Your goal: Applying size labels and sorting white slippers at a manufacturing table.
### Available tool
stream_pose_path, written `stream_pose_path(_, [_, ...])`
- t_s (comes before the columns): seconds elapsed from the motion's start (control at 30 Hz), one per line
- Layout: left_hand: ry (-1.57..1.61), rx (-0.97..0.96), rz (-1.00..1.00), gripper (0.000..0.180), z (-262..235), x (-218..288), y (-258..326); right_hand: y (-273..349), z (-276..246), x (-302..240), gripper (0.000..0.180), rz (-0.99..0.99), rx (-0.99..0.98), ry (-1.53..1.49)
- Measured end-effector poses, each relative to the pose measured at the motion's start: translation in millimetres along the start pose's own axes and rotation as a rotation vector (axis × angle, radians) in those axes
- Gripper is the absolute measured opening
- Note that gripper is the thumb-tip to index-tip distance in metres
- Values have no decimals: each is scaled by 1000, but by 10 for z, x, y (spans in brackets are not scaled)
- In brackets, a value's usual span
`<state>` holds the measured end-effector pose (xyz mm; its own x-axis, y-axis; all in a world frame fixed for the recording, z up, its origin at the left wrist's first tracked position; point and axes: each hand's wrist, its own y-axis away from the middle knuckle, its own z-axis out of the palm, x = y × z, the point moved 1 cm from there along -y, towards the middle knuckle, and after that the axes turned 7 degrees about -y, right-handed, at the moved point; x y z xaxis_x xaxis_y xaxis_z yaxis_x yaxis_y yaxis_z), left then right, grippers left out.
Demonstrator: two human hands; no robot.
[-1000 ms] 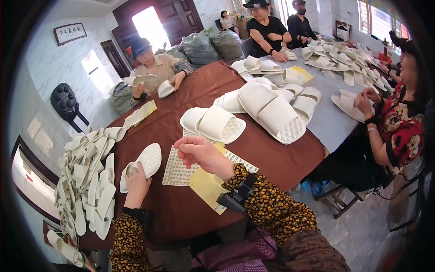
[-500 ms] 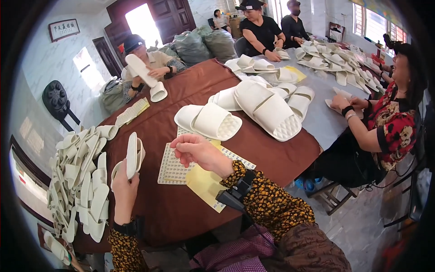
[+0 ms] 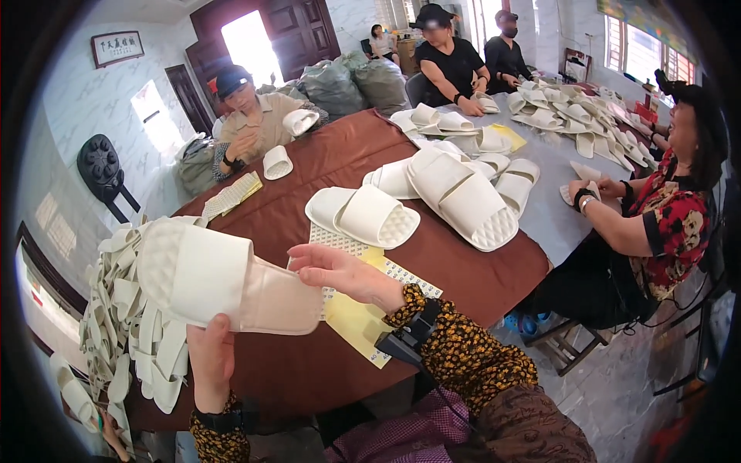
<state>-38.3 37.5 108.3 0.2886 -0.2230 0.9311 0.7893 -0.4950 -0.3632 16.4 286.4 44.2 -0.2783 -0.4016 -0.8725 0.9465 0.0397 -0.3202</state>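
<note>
My left hand (image 3: 210, 356) holds a white slipper (image 3: 224, 278) from below, raised close to the camera with its strap toward the left. My right hand (image 3: 343, 272) is open, fingers spread, just right of the slipper's heel and above a white sticker sheet (image 3: 394, 272) on a yellow backing (image 3: 355, 322). Both lie on the brown table (image 3: 309, 201). A pair of white slippers (image 3: 363, 214) rests beyond my right hand.
A heap of white slippers (image 3: 127, 339) sits at the table's left edge. More slippers (image 3: 463, 197) cover the far table. Several people sit around: one opposite in a cap (image 3: 251, 123), one at the right in a red patterned top (image 3: 664, 224), two at the back.
My left hand has lifted the slipper from near the table up toward the camera and turned it flat. My right hand has risen slightly off the sticker sheet.
</note>
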Motion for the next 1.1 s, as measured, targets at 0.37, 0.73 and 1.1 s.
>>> stream_pose_path(0.37, [11,-190,-58,62,28,-162,-223,18,-53,69,47,16,-138,-147])
stream_pose_path(0.73, [-1060,83,-320,65,-1758,-1412,-659,-59,-141,14,36,-59,8,-431])
stream_pose_path(1.1, [-783,213,-321,63,-1321,-899,-545,34,60,-2,42,43,-36,-283])
